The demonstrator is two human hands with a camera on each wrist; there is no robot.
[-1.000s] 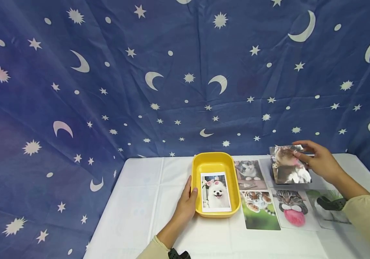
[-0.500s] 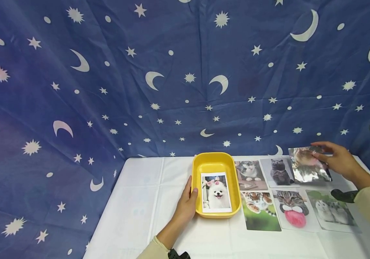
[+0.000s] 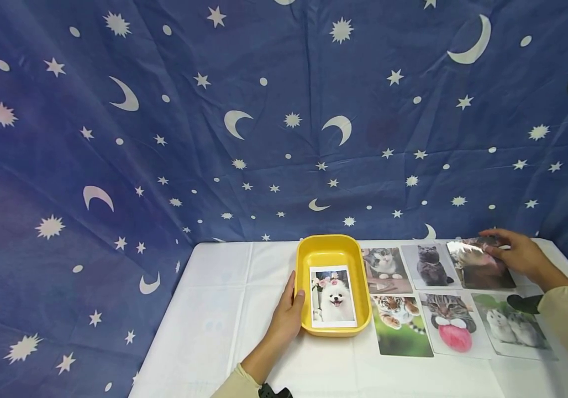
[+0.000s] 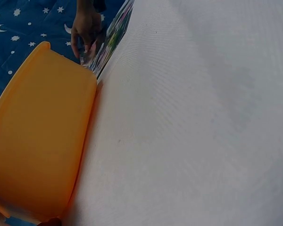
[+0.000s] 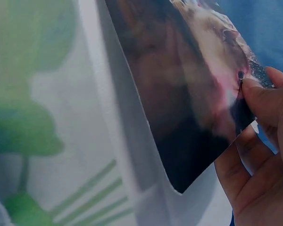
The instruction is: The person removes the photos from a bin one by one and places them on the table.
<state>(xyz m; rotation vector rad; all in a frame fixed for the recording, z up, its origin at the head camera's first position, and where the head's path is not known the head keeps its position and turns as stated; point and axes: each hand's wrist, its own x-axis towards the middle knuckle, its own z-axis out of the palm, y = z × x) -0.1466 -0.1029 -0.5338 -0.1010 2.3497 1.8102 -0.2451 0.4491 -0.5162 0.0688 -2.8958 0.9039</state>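
Note:
In the head view my right hand (image 3: 520,254) pinches a glossy photo card (image 3: 483,265) at its right edge, at the right end of the back row. Its picture, partly washed out by glare, shows a pale, furry animal. The right wrist view shows the thumb on the front of the card (image 5: 179,94) and its lower edge above the white cloth. My left hand (image 3: 285,318) holds the left side of a yellow tray (image 3: 305,249), thumb at the rim. A photo card of a white fluffy dog (image 3: 334,298) lies in the tray.
Beside the held card lie a grey cat card (image 3: 430,266) and a grey-and-white cat card (image 3: 385,268). The front row has a tiger cub card (image 3: 400,326), a tabby cat card (image 3: 455,323) and a card of two small furry animals (image 3: 513,326). Blue star-patterned cloth (image 3: 264,138) hangs behind.
My right hand has carried the card rightward and then down toward the table, uncovering the grey cat card and the card of two small animals. My left hand and the tray stay put.

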